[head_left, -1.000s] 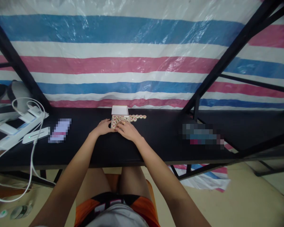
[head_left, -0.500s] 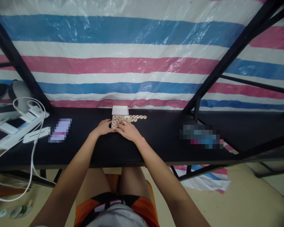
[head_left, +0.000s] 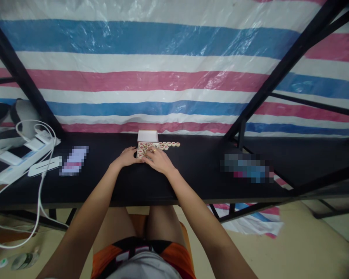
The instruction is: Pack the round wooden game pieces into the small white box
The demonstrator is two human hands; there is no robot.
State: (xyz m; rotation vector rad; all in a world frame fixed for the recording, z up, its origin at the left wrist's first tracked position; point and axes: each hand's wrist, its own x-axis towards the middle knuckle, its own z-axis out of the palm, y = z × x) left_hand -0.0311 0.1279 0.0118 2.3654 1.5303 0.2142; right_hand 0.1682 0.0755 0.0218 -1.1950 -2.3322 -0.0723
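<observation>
A small open box (head_left: 142, 149) of round wooden game pieces with red marks sits on the black table (head_left: 192, 170). Its white lid (head_left: 147, 136) lies just behind it. My left hand (head_left: 128, 156) rests against the box's left side, steadying it. My right hand (head_left: 159, 160) lies over the box's right part, fingertips on the pieces inside; whether it pinches one I cannot tell. A short row of loose pieces (head_left: 170, 144) lies on the table to the right of the box.
At the left stand a white power strip (head_left: 20, 155) with plugs and cables, a white flat device (head_left: 43, 166) and a blurred card (head_left: 74, 159). A blurred object (head_left: 246, 167) lies at the right. Black frame bars (head_left: 279, 69) cross before a striped tarp.
My right hand's fingers shifted slightly over the pieces in the box. My left hand stayed at the box's side.
</observation>
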